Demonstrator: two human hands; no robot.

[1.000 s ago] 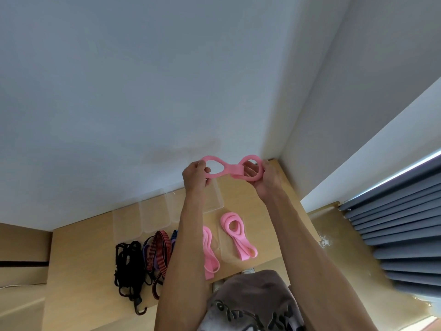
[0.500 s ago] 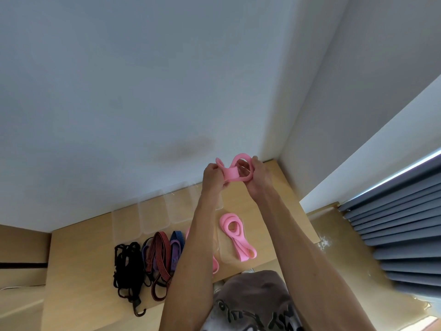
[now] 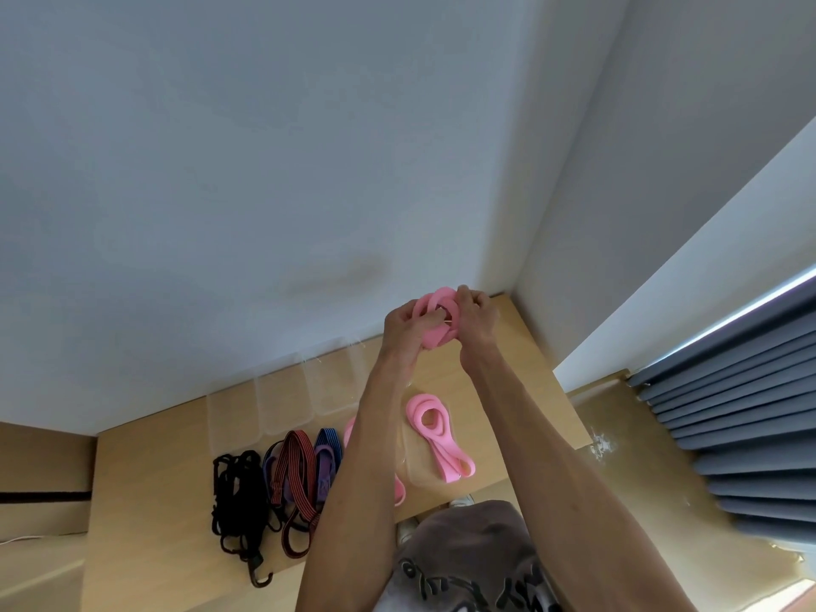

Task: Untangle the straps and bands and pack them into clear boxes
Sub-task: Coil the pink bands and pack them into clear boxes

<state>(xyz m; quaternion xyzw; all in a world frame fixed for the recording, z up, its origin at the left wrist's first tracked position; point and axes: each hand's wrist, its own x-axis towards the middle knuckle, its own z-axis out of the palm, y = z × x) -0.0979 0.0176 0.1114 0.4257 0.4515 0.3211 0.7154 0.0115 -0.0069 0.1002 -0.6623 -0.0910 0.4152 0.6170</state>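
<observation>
Bunched pink band, no clear long axis

Pink band on table mostly hidden behind left forearm.

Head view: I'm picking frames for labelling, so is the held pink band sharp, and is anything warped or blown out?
Head view: pink band slightly soft between left hand and right hand; wide-angle bends the walls; bright glare strip above the curtain.
</observation>
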